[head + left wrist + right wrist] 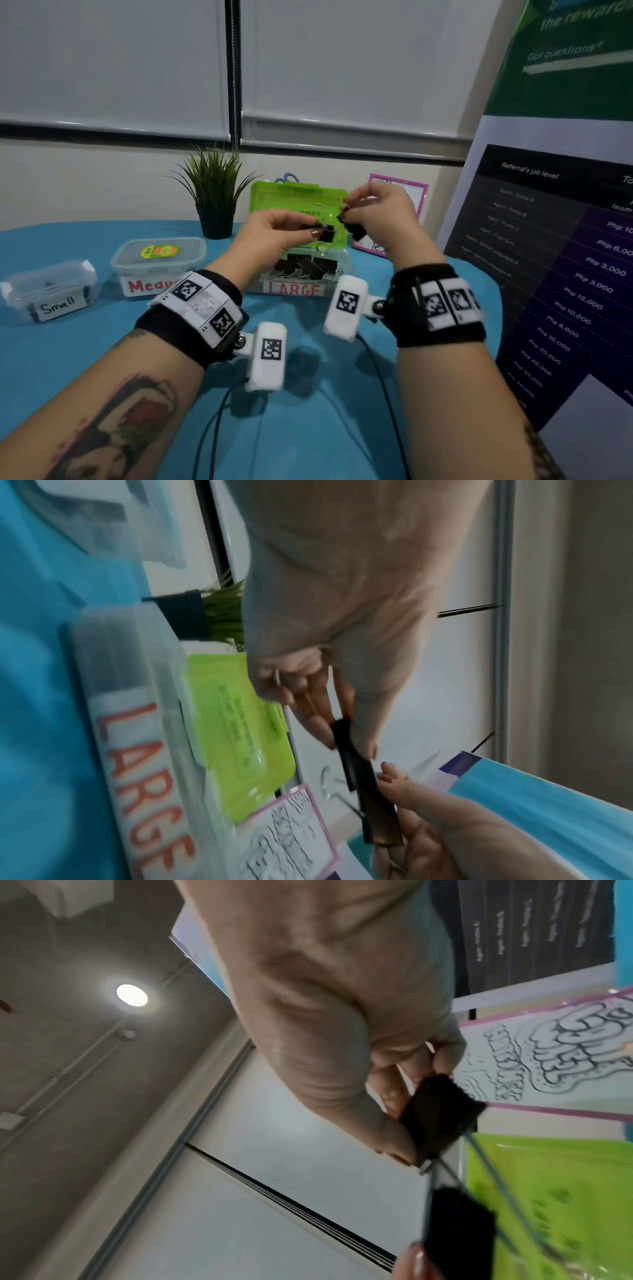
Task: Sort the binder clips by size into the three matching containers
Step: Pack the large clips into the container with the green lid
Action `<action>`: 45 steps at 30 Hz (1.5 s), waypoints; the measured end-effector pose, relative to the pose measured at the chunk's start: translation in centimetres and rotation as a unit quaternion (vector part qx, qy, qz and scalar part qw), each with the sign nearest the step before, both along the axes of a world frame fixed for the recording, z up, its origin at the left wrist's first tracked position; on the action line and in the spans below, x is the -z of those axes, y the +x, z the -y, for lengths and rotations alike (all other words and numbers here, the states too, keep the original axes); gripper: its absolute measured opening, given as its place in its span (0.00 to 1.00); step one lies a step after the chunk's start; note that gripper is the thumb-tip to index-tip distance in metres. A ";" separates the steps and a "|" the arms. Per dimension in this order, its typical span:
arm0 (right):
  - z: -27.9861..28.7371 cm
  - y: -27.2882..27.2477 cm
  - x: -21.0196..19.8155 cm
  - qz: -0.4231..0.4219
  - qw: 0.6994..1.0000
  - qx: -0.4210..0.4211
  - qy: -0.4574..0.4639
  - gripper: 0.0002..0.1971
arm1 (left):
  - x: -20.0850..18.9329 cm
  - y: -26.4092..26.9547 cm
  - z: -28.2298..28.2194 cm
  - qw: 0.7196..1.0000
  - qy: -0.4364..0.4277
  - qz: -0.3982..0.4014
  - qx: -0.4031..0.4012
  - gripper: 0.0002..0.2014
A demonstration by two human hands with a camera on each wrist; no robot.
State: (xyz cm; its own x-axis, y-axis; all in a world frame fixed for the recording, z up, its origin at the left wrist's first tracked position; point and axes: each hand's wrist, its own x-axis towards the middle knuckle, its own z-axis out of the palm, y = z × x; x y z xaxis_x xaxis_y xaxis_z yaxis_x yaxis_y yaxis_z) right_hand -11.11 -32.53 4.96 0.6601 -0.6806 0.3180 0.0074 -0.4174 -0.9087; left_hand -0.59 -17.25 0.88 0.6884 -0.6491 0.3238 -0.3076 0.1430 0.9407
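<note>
Both hands hover over the clear tub labelled LARGE (337, 274), which holds several big black binder clips (305, 265). My left hand (320, 233) pinches a black binder clip (327, 233) between thumb and fingers; the left wrist view shows that left hand (349, 748) on the clip (344, 737). My right hand (346, 214) pinches a second black clip (355, 230), close to the first. In the right wrist view this clip (438, 1115) sits in the right hand (411, 1137), and its wire handles cross toward the other clip (459, 1231).
The tub's green lid (294, 202) stands open behind the hands. A lidded Medium tub (157, 263) and a Small tub (48, 291) sit to the left on the blue tablecloth (102, 342). A potted plant (214, 192) stands behind; a poster board (548, 274) leans at right.
</note>
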 end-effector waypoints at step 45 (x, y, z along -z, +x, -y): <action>-1.6 6.5 7.8 0.139 0.982 -0.129 -0.024 0.05 | 3.3 4.4 0.3 0.974 0.018 0.079 -0.210 0.12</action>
State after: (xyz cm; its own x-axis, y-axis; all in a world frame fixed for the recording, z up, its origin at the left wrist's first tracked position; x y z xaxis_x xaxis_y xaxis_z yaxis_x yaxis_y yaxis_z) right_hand -4.61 -30.97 -2.79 0.6915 -0.4829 0.5373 0.3629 -0.4109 -0.8364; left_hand 3.80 -17.54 -2.38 0.8392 -0.3343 0.4290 -0.4730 -0.0591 0.8791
